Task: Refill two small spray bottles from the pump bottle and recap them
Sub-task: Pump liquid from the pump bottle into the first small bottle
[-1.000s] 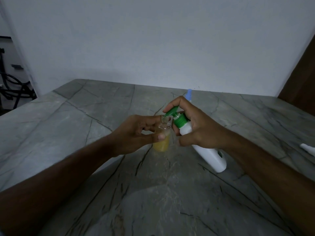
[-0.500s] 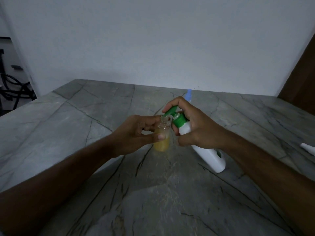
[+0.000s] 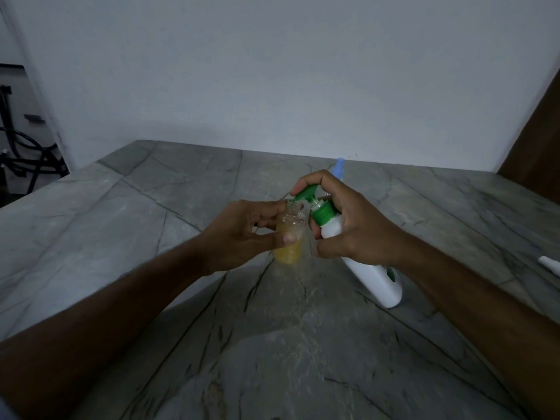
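My left hand [image 3: 242,234] grips a small clear spray bottle [image 3: 289,247], uncapped and mostly full of yellow liquid, held just above the table. My right hand [image 3: 354,225] holds the white pump bottle [image 3: 372,277], tilted with its base resting on the table. Its green pump head [image 3: 306,194] has its nozzle right over the small bottle's open mouth, and my forefinger lies on top of the pump. A second small bottle with a blue cap [image 3: 339,165] shows behind my right hand, mostly hidden.
The grey marble table [image 3: 151,225] runs back to a white wall. A white cap piece [image 3: 550,263] lies at the far right edge. Dark cables and a stand sit off the table at the far left.
The pump head has risen a little under my forefinger. Both hands and bottles stay in nearly the same place.
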